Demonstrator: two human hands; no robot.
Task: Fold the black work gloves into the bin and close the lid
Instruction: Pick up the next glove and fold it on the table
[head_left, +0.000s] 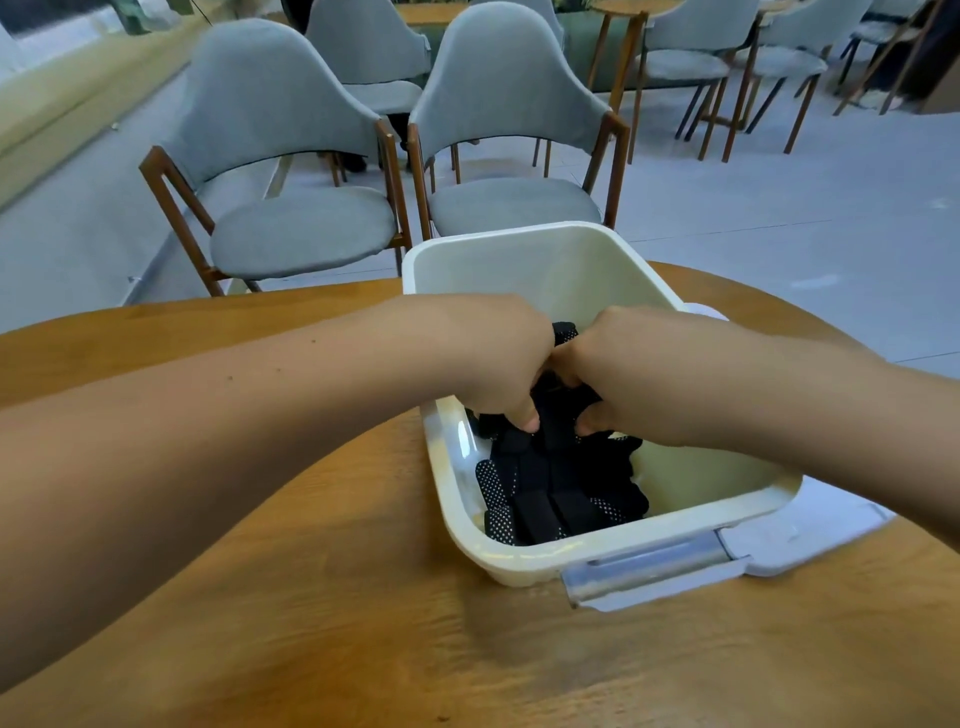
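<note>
Gloves (556, 483): judged soft, light, limp, with grippy dotted faces. Pinched by left hand (498, 364) and right hand (644, 374) inside bin (545, 260). Take hold across folded middle.

We see through single head-worn wide-angle camera, facing forward and down. Bin (545, 270) close, within our arms' reach, just right of frame centre. Table (311, 623) spreads nearer than bin and left of it. Chairs (306, 228) beyond bin, farther off.

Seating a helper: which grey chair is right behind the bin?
The right-hand near chair, just beyond the bin; its twin stands off left.
</note>
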